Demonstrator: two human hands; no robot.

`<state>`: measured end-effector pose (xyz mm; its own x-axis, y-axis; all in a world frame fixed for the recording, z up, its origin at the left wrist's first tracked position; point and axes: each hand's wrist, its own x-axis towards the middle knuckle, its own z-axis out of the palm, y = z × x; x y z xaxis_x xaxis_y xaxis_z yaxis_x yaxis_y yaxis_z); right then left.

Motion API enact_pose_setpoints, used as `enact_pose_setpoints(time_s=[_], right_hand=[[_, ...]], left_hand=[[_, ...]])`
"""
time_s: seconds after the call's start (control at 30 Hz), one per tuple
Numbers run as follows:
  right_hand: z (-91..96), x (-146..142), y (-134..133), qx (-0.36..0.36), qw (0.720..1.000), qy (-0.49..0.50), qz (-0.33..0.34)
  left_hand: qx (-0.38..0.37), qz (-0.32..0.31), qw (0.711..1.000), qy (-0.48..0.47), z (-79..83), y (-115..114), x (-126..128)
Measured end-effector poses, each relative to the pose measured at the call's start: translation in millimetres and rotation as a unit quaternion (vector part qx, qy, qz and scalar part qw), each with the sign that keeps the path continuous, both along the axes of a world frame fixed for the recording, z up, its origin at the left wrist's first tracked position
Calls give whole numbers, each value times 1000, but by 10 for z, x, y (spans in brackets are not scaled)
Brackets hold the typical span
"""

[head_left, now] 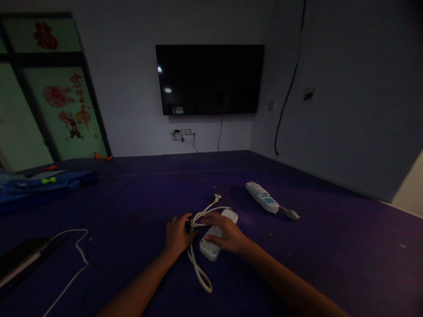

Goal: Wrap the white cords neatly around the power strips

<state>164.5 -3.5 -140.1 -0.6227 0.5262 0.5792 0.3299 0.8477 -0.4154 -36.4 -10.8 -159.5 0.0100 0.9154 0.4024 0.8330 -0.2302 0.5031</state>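
Note:
A white power strip (211,249) lies on the purple floor mat (330,255) in front of me, its white cord (198,268) looped beside it and its plug (217,196) pointing away. My right hand (224,231) lies on top of the strip, fingers curled over it. My left hand (177,233) is closed around the bundled cord just left of the strip.
A second white power strip (262,197) with a short cable lies to the right. A thin white cable (77,251) and a dark flat object (20,259) sit at the left. Blue fabric (42,185) lies far left. A wall television (209,79) hangs ahead.

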Motion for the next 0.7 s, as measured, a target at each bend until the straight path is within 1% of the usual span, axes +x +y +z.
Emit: enact_pose_setpoints(time_s=[0.17, 0.3, 0.37, 0.43, 0.57, 0.7], right_hand=[[-101, -36, 60, 7, 997, 43, -59], [-172, -23, 116, 35, 990, 78, -114], [-174, -14, 122, 59, 988, 59, -129], [-156, -26, 110, 85, 987, 15, -138], [-96, -125, 62, 108, 977, -61, -172], [-74, -208, 30, 109, 966, -76, -222]], left_hand=[[30, -28, 999, -36, -7, -3, 20], [104, -33, 989, -100, 14, -3, 47], [143, -41, 979, -136, 28, -20, 70], [165, -54, 970, -169, 46, -44, 99], [176, -78, 960, -204, 100, -94, 158], [178, -88, 954, -224, 146, -133, 175]])
